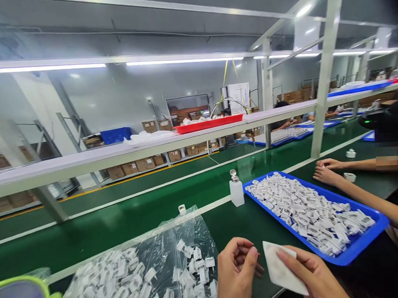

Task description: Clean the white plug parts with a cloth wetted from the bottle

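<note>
My right hand (pixel 309 267) pinches a folded white wiping cloth (pixel 280 266) between thumb and fingers; the cloth has a faint darker smudge. Just left of it is my left hand (pixel 237 270), with fingers curled in and the thumb close to them. Whatever it may hold is hidden by the fingers. Left of my hands, small white plastic parts (pixel 107 280) lie in a heap on and under clear plastic film (pixel 163 238). A blue tray (pixel 350 260) full of similar white parts (pixel 307 210) stands to the right. Behind my hands is a white pump bottle (pixel 237 193).
A green-rimmed bowl (pixel 43 287) sits at the lower left. One white part (pixel 182 209) rests on the green belt (pixel 129 213). A co-worker's hands (pixel 328 172) are beyond the blue tray. An overhead shelf (pixel 120 157) carries a red tray (pixel 211 123).
</note>
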Demonstrator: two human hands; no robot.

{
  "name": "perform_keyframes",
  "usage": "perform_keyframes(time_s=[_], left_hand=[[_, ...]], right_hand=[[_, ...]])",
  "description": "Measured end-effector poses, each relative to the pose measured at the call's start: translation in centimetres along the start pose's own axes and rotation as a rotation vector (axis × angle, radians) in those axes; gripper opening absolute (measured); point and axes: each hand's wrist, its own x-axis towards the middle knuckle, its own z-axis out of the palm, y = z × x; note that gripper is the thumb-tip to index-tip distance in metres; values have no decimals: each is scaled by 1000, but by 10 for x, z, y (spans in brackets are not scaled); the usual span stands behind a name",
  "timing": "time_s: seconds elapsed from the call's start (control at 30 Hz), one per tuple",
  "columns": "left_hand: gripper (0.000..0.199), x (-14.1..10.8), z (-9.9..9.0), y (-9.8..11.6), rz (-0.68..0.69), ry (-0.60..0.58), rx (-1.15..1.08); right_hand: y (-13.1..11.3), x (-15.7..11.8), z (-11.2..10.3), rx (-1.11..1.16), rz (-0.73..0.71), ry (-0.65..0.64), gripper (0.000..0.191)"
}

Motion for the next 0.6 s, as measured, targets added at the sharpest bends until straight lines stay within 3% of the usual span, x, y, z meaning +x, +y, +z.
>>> perform_keyframes(time_s=[0.17, 0.27, 0.37, 0.47, 0.6], left_hand=[[23, 2, -58, -16, 65, 195, 632], [29, 4, -101, -23, 57, 334, 708], [27, 1, -124, -23, 58, 387, 738], [24, -7, -115, -26, 66, 316, 714], [21, -18, -73, -47, 72, 201, 634]], right_hand=[[19, 37, -24, -133, -64, 127, 52], [47, 57, -33, -313, -150, 282, 64], [75, 67, -36, -492, -157, 491, 65], [93, 70, -35, -667, -160, 622, 62], [102, 72, -31, -772, -196, 688, 64]])
